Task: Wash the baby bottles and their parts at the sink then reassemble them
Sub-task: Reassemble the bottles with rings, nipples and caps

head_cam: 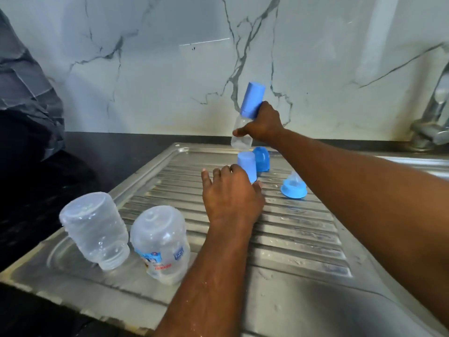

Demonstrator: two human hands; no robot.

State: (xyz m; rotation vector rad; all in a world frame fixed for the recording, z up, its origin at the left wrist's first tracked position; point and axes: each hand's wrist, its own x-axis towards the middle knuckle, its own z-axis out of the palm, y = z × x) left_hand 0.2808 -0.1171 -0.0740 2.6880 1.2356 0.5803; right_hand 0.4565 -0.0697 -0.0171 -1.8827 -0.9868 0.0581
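Right hand [263,125]: grips a small capped bottle [243,135], held tilted above the far end of the drainboard [291,229].
Left hand [230,193]: fingers relaxed and spread, reaching at a loose blue cap [247,166]; contact cannot be confirmed.
Loose parts: second cap [262,158] just behind the first; teat with ring [294,187] near, to the right.
Bottles: plain bottle [94,229] and printed bottle [161,244] stand inverted, side by side, at the near left.
Contents: all three bottles appear empty; droplets cling to the inverted pair.
Progress: washing appears finished; one bottle reassembled; two bottles, caps and teat remain, judging by the layout.
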